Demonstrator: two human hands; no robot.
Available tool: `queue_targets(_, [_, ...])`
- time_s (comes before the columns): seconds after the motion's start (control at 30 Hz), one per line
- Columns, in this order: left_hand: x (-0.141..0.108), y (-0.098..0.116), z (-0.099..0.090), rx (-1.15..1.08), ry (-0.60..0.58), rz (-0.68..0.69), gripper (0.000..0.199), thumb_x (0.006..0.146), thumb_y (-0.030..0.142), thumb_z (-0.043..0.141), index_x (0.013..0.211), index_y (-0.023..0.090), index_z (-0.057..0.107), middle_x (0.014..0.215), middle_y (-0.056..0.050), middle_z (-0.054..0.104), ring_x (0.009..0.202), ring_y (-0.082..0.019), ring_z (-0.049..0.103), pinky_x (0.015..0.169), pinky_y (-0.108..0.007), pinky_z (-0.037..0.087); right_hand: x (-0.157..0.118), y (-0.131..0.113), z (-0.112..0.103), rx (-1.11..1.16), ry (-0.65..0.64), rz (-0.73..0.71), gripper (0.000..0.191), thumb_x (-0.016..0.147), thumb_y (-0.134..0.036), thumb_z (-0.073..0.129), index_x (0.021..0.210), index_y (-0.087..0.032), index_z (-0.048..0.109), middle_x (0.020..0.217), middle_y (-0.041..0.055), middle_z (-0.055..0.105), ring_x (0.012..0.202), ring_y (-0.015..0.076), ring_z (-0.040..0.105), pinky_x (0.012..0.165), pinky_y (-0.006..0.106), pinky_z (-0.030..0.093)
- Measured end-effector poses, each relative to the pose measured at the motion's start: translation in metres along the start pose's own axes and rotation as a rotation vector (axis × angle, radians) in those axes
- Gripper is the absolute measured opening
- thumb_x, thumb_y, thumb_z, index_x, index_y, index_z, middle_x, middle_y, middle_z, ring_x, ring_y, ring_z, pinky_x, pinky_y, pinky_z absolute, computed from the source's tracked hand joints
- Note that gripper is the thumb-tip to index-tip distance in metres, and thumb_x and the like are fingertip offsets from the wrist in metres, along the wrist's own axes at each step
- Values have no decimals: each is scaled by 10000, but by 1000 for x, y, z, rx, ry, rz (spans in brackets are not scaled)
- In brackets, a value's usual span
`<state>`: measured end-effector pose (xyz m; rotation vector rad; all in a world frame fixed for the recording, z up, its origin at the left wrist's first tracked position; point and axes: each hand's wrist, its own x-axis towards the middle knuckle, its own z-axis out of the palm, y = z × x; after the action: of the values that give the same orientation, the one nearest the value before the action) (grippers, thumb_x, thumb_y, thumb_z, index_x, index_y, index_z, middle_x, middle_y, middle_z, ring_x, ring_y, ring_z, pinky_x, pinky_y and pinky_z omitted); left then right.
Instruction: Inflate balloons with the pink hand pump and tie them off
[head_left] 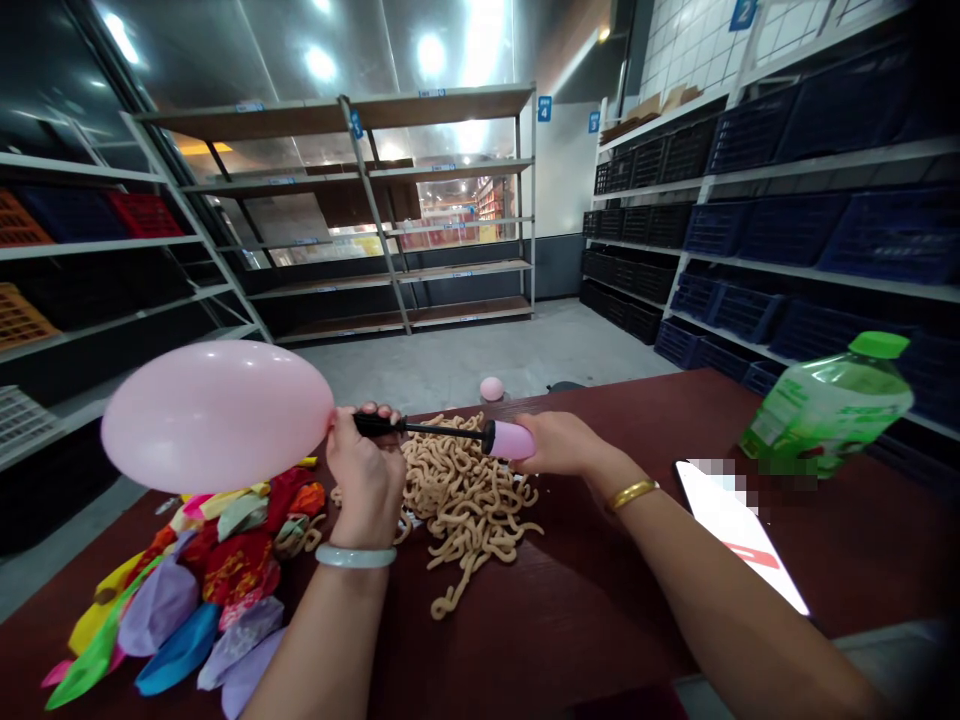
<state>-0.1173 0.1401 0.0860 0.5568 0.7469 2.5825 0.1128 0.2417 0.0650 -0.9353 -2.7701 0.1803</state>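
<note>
Left hand [366, 465] and right hand [561, 445] gripped a pump [446, 431] beside a pink balloon [217, 415]

Both hands were closed around the pump, which lay nearly level across the middle of the frame. Fingers of the left hand wrapped its black body, with the thumb up against the neck of the balloon; how the neck met the pump could not be told, since that hand covered the joint. Curled around the pink end of the pump, the right hand sat just right of centre, and a thin black rod showed between the two. Swollen and oval, the balloon filled the left of the frame at mid-height. A pale bangle [355, 557] circled the left wrist and a gold bracelet [631, 494] the right.

Below the pump, a heap of beige, curling strands [465, 510] spread over the dark red tabletop [600, 580]. Limp pieces in many colours [160, 605], among them purple, green, blue, yellow and red, were piled at the lower left, under the balloon. Near the centre, beyond the strands, sat a small pink ball [492, 389]. Toward the right stood a green-capped bottle [832, 405], tilted in the view, with a phone [742, 545] just below it, its screen lit white. Metal shelves [442, 105] crossed the upper middle, and dark blue crates [885, 235] lined the racks at the upper right.
</note>
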Motion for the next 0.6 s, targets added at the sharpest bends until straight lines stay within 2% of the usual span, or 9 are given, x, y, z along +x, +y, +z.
queue_targets(0.23, [-43,-31,13,-4,-35,-135,203,795,260,639,819,204,445,716,26,535,639,-115,560,653,-274,466,-2,-17,1,-16,-1,18,402,711,-551,615,952,-230,593,859,47,702,707,213,630,533,293,288])
queue_targets(0.37, [-62,-37,21,-4,-59,-170,181,809,239,623,821,202,446,713,24,535,632,-115,555,652,-273,471,-3,-29,-1,10,-22,22,437,724,-542,608,1030,-231,574,892,45,701,737,221,638,562,292,323])
queue_targets(0.47, [-63,-35,23,6,-66,-161,170,810,227,617,808,196,450,697,24,528,617,-117,550,627,-269,467,-3,-33,0,31,-20,21,457,731,-548,599,1061,-233,572,902,48,702,741,231,640,568,296,327])
queue_targets(0.6, [-46,-24,18,19,-84,-132,171,798,241,623,809,193,460,706,18,536,633,-126,565,620,-274,470,0,-28,2,61,-23,29,443,727,-557,598,1034,-239,588,884,49,703,729,234,637,552,297,309])
